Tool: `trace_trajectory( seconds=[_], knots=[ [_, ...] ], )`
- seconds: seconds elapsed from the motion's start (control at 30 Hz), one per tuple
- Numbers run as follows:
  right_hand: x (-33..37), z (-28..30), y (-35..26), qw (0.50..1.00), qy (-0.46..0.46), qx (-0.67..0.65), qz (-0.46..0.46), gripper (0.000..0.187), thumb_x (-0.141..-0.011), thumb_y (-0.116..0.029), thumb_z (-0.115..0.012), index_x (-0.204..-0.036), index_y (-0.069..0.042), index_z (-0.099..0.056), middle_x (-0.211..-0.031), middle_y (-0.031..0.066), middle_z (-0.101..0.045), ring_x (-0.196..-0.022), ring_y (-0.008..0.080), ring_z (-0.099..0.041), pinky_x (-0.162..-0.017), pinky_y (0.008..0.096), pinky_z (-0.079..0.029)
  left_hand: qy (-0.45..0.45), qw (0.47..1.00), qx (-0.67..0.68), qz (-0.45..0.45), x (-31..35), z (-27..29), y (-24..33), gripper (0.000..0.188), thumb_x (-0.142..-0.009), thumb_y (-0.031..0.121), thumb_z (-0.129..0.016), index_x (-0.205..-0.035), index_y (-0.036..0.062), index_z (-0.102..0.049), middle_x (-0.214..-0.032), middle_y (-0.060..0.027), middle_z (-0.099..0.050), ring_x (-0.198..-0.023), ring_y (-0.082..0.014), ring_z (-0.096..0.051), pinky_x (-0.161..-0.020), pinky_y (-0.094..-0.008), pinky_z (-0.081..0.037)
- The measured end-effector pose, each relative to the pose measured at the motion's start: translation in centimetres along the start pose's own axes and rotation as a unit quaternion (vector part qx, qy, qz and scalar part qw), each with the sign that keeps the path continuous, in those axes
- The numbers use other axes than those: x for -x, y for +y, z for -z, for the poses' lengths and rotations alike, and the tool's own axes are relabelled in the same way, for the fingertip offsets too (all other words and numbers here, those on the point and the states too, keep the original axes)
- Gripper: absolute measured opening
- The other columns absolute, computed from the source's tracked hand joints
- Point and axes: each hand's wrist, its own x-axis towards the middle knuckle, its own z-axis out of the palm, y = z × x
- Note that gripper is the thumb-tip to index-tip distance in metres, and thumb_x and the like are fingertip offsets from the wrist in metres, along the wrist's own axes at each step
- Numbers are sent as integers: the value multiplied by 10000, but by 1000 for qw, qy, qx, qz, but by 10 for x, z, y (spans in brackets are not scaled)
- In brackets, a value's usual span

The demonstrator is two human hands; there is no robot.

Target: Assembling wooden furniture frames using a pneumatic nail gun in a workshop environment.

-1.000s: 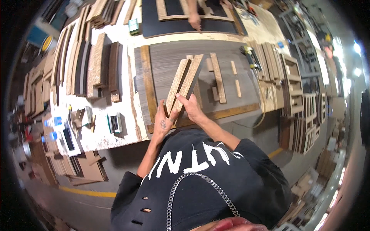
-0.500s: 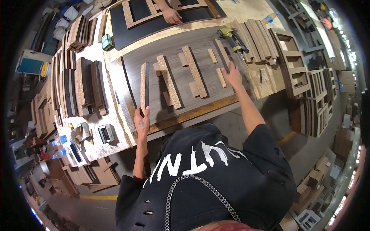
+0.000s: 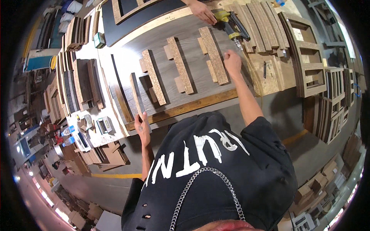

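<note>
My left hand (image 3: 142, 126) grips the near end of a narrow particleboard strip (image 3: 134, 89), which stands on edge at the left of a grey wood-grain panel (image 3: 198, 42). My right hand (image 3: 232, 64) is curled closed just right of another particleboard strip (image 3: 214, 57); nothing shows in its fingers. That strip lies with two small wooden blocks (image 3: 211, 72) along its left side. Between my hands lie two more strips, the left strip (image 3: 155, 79) and the middle strip (image 3: 180, 65), each with small blocks along its left side.
Across the table another person's hand (image 3: 203, 13) reaches to a yellow-green nail gun (image 3: 228, 25). Stacked boards (image 3: 259, 29) and wooden frames (image 3: 308, 57) are at the right. More boards (image 3: 83, 79) stand at the left, near small boxes (image 3: 103, 125). A brown edge strip (image 3: 196, 104) runs along the near side.
The rightmost strip has turned flat and now lies against its blocks; my right hand has come off it and curled. The other person's hand has moved right to the nail gun. The view has shifted.
</note>
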Motion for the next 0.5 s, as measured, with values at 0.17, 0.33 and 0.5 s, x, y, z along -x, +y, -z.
trace_trajectory(
  seconds=[0.17, 0.33, 0.5],
  knots=[
    [-12, 6, 30, 980, 149, 59, 118, 184, -902, -170, -644, -1050, -79, -704, -946, 109, -640, -878, 329, -615, -770, 398, -495, 31, 999, -40, -13, 2, -5, -10, 448, -938, 411, -662, -1036, -21, -597, -758, 43, -443, -682, -65, -358, -582, -238, -288],
    [-14, 10, 28, 986, 110, 61, 109, 170, -911, -191, -639, -1007, -59, -686, -961, 140, -632, -882, 340, -619, -764, 422, -493, 1, 999, -35, 31, 1, -7, 7, 527, -919, 452, -671, -1078, -44, -590, -790, 13, -478, -710, -88, -387, -603, -259, -322],
    [8, 39, 47, 984, 178, 22, 6, 113, -857, -104, -628, -954, -56, -658, -952, 141, -648, -907, 362, -628, -767, 466, -492, 22, 998, -40, 35, 3, -6, 27, 625, -918, 485, -663, -1172, -76, -559, -871, -23, -514, -796, -112, -444, -689, -268, -381]
  ],
)
